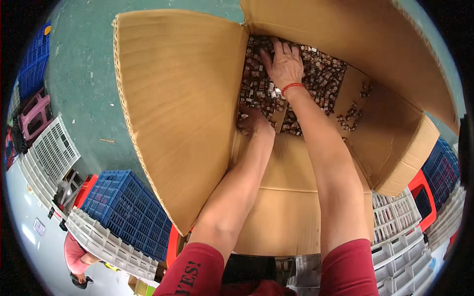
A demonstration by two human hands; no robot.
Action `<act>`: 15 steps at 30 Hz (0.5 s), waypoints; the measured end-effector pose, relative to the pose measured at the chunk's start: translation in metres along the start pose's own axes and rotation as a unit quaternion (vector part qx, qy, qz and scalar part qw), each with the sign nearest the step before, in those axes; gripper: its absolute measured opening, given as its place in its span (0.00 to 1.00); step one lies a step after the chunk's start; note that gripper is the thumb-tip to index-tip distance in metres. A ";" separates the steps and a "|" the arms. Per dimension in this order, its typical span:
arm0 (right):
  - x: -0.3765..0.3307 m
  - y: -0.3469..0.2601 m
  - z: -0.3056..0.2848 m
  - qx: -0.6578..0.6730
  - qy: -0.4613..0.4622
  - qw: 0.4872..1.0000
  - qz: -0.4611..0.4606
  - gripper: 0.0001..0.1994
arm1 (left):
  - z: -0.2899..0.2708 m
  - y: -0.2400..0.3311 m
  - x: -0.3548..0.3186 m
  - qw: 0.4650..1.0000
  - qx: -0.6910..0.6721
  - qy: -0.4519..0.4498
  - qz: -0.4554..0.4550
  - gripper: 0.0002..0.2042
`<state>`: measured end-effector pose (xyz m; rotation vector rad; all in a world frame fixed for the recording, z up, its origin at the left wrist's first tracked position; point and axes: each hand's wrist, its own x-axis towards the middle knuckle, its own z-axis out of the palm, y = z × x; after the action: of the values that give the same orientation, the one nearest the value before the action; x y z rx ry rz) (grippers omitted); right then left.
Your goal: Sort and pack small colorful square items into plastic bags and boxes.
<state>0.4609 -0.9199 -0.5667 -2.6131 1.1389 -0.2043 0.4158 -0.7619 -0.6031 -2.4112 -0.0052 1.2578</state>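
Observation:
A big open cardboard box (182, 98) holds a layer of small dark parts (323, 74) with silvery and copper-brown faces; their exact kind is too small to tell. My right hand (288, 66), a red beaded band at its wrist, lies palm down on the parts near the far wall. Its fingers stretch out, the thumb apart. Closer to me, my left hand (256, 121) reaches into the shaded left corner among the same parts. Its fingers are mostly lost in shadow, so what they hold, if anything, is hidden. Several loose parts (350, 117) lie on the bare cardboard to the right.
The box's flaps stand splayed around the opening. Blue plastic crates (126, 207) and white crates (111, 244) stand at the left, with a pink stool (35, 116) farther back. More white crates (395, 214) and a red stool (424, 200) are at the right. Another person (76, 254) is at lower left.

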 end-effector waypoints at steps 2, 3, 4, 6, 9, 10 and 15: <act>0.019 -0.057 -0.002 0.082 -0.044 0.996 0.013 0.24 | 0.043 -0.036 0.103 0.869 -0.432 0.221 -0.093 0.24; 0.027 -0.067 -0.012 0.108 -0.100 0.989 0.021 0.25 | 0.042 -0.045 0.122 0.866 -0.431 0.234 -0.094 0.24; 0.036 -0.073 -0.020 0.113 -0.096 0.989 0.020 0.25 | 0.041 -0.051 0.133 0.832 -0.498 0.244 -0.025 0.25; 0.034 -0.056 -0.014 0.087 -0.208 0.973 0.058 0.24 | 0.048 -0.033 0.112 0.792 -0.570 0.213 0.040 0.26; 0.014 -0.011 -0.007 0.030 -0.122 0.992 0.009 0.24 | 0.029 0.001 0.052 0.644 -0.734 0.002 -0.216 0.27; 0.028 -0.040 -0.010 0.062 -0.111 0.992 0.003 0.24 | 0.023 -0.029 0.081 0.758 -0.635 0.016 -0.146 0.28; 0.017 -0.019 -0.014 0.027 -0.316 0.947 -0.051 0.25 | -0.056 -0.004 -0.001 0.564 -0.772 -0.145 -0.254 0.33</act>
<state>0.4819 -0.9233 -0.5470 -2.4021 0.7542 0.5411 0.4605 -0.7786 -0.5727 -2.6298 -2.7016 1.4661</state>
